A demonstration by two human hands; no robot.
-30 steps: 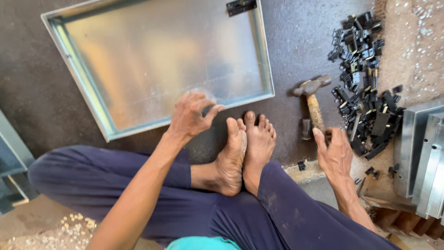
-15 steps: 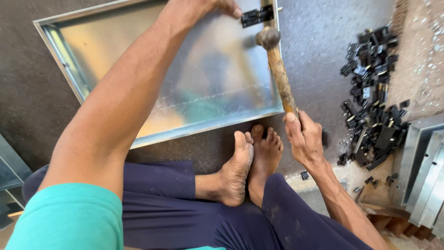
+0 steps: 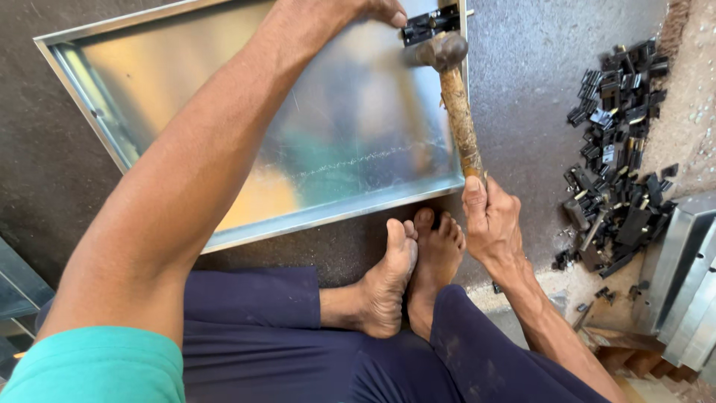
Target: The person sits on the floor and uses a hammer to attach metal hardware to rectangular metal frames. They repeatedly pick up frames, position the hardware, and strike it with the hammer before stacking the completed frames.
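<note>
Since the picture half a second earlier, the hammer head has come down a little and now meets the black latch at the tray's far right corner; a second ago the hammer lay on the floor and the left hand rested near the feet.

A large shallow sheet-metal tray [image 3: 246, 127], silver and rectangular, lies on the dark floor [image 3: 522, 89] in front of a seated person. The small black latch [image 3: 429, 24] sits on its far right rim.

The left hand [image 3: 377, 10] reaches far forward, the arm stretched straight across the tray, fingers curled down against the latch; most of the hand is cut off by the top edge, so the exact hold cannot be told.

The right hand [image 3: 488, 218] is wrapped tightly around the bottom end of the hammer [image 3: 456, 97], fingers pressed together round its worn wooden handle. The handle points away from the body and the rounded metal head touches the latch.

Bare feet [image 3: 410, 272] rest sole to sole just beside the tray's near rim. To the right lies a heap of black latch parts [image 3: 615, 142], and further right a stack of folded metal sheets [image 3: 682, 276].
</note>
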